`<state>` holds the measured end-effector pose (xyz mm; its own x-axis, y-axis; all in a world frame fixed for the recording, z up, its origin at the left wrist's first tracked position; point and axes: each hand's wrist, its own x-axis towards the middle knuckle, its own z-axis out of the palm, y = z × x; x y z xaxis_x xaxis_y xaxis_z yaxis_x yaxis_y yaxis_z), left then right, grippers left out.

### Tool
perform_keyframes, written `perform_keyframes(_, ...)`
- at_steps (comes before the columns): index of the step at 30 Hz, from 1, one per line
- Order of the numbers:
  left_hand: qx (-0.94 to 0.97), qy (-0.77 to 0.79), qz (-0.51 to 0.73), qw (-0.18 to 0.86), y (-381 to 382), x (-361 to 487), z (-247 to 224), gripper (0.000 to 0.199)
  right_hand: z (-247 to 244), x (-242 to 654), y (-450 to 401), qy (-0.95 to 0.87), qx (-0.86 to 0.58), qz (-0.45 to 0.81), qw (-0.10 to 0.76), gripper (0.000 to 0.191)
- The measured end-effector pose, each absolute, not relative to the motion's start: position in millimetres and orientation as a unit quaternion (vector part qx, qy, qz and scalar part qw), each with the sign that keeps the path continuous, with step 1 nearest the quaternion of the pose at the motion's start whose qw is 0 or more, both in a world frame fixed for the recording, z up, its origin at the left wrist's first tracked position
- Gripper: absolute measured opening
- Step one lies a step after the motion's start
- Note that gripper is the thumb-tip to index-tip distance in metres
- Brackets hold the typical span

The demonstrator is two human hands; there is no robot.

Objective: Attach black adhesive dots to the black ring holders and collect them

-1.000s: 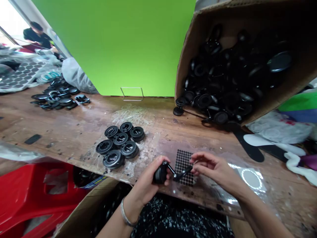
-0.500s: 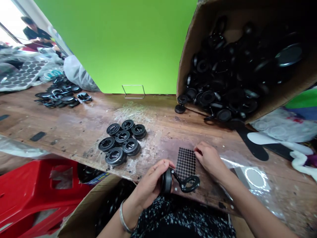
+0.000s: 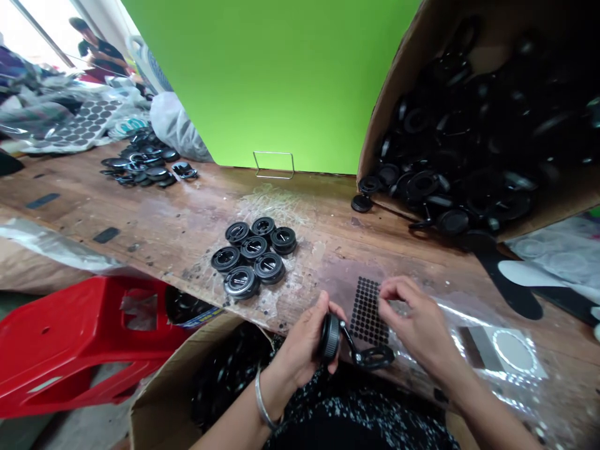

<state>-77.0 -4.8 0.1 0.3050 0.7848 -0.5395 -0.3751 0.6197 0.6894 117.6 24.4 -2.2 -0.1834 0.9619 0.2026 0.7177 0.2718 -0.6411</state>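
My left hand (image 3: 307,337) is closed around the thick, ribbed round base of a black folding ring stand (image 3: 332,337). The stand's hinged arm points right and ends in a flat ring (image 3: 375,357) near the table edge. Just beyond lies a sheet of small dark round stickers (image 3: 368,310). My right hand (image 3: 412,312) is at the sheet's upper right edge, thumb and forefinger pinched together; whatever is between them is too small to see. Left of the sheet, several black round stands (image 3: 254,247) sit folded in a cluster.
A cardboard box (image 3: 394,69) full of black parts lies open at the back right, beside a green panel (image 3: 281,81). Black discs (image 3: 145,162) are piled at the left. A red stool (image 3: 70,337) and another box (image 3: 164,369) stand below the edge. A person (image 3: 96,50) is far left.
The view has shifted, so the scene sits further right. My right hand's pinched fingers have moved slightly down along the sheet's right edge. My left hand still holds the folding ring stand.
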Motion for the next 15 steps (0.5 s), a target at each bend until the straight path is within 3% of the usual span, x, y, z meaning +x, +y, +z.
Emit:
perform_keyframes(5, 0.238, 0.482, 0.391, 0.747, -9, -72, 4, 0.058, 22, 77, -4, -0.761, -0.498, 0.225, 0.35, 0.011)
perform_keyframes(15, 0.225, 0.483, 0.404, 0.744, -9, -73, 1, 0.053, 13, 66, -17, -0.795, -0.465, 0.159, 0.357, 0.014)
